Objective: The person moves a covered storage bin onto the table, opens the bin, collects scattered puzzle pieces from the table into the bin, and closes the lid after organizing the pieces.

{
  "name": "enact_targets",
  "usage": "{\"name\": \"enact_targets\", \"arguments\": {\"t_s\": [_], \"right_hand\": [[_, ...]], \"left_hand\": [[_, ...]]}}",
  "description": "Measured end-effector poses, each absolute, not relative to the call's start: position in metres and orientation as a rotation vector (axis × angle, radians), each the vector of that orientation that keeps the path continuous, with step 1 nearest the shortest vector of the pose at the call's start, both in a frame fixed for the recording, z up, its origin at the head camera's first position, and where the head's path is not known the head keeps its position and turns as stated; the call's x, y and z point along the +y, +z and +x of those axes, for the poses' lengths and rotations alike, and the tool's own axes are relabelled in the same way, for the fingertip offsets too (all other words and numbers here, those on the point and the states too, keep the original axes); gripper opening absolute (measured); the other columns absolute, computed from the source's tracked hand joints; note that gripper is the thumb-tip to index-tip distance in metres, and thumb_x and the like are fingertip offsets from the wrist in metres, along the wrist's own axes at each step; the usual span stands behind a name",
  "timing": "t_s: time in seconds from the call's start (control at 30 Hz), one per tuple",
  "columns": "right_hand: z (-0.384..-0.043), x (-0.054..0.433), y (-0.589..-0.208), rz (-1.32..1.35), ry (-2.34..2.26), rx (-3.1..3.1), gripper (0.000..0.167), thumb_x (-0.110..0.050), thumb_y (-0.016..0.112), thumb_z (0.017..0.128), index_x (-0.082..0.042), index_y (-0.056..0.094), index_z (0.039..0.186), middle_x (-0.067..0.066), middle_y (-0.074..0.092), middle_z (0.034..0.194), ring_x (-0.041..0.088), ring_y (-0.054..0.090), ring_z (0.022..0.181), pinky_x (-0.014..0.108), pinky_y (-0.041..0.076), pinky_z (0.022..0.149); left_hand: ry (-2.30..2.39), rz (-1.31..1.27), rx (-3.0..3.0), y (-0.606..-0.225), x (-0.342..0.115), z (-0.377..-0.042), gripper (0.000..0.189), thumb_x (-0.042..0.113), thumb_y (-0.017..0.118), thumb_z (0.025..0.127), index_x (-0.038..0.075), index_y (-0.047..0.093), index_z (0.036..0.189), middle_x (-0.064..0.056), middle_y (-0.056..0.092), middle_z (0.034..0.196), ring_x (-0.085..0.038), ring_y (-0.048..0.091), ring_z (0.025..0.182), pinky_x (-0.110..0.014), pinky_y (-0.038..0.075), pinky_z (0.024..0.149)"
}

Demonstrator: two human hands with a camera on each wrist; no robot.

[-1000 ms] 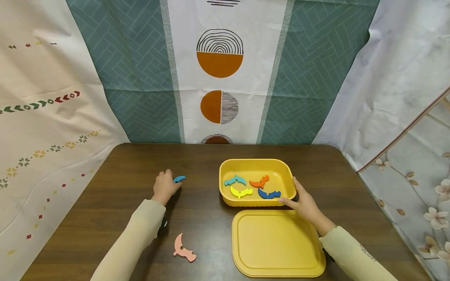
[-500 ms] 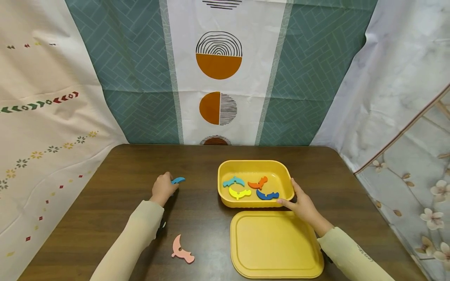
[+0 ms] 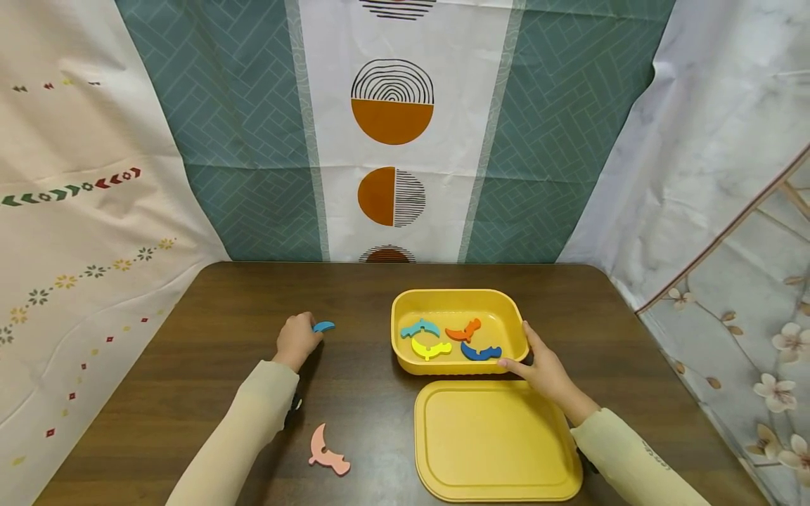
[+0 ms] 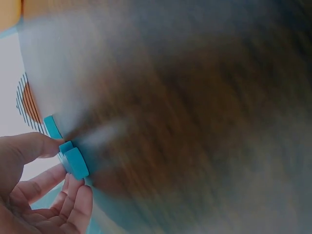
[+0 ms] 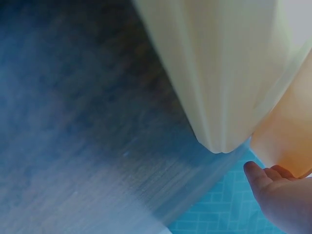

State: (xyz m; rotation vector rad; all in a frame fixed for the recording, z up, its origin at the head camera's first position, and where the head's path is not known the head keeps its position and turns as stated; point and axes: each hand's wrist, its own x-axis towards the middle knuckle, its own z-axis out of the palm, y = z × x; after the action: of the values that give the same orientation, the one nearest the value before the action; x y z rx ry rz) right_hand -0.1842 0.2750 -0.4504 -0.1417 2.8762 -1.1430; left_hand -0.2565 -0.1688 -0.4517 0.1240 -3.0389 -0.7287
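My left hand (image 3: 297,342) pinches a blue crescent-shaped toy piece (image 3: 324,327) at the left of the table. In the left wrist view, thumb and fingers hold this notched blue piece (image 4: 75,163) close over the wood, its curved tip poking out past the thumb. At the yellow box (image 3: 414,366), my right hand (image 3: 549,372) grips the near right corner, thumb at the front rim and fingers along the side. Inside lie similar pieces: teal (image 3: 429,327), orange (image 3: 465,330), yellow (image 3: 433,350) and dark blue (image 3: 481,352). A pink piece (image 3: 328,457) lies nearer the front.
A yellow lid (image 3: 496,443) lies flat just in front of the box, below my right forearm. The dark wooden table (image 3: 361,393) ends at the back against a patterned cloth (image 3: 266,176). More cloth hangs on both sides.
My left hand has shifted very slightly to the right with the blue piece. The head view has tilted a little. My right hand, the box and its pieces have stayed put.
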Motion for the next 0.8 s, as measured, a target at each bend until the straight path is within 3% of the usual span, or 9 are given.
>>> {"name": "enact_targets", "arguments": {"t_s": [0.8], "right_hand": [[-0.1834,0.2745,-0.4483,-0.138,-1.136,2.861,0.101,-0.044,0.066,0.086,0.005,0.005,0.150,0.030,0.014,0.153,0.048,0.023,0.137,0.060,0.026,0.107]], "left_hand": [[-0.784,-0.007,-2.902,-0.4508,-0.1649,-0.2620,0.013,0.005,0.064,0.079,-0.006,0.061,0.084,-0.017,0.058,0.077,-0.026,0.050,0.067,-0.040,0.045,0.060]]}}
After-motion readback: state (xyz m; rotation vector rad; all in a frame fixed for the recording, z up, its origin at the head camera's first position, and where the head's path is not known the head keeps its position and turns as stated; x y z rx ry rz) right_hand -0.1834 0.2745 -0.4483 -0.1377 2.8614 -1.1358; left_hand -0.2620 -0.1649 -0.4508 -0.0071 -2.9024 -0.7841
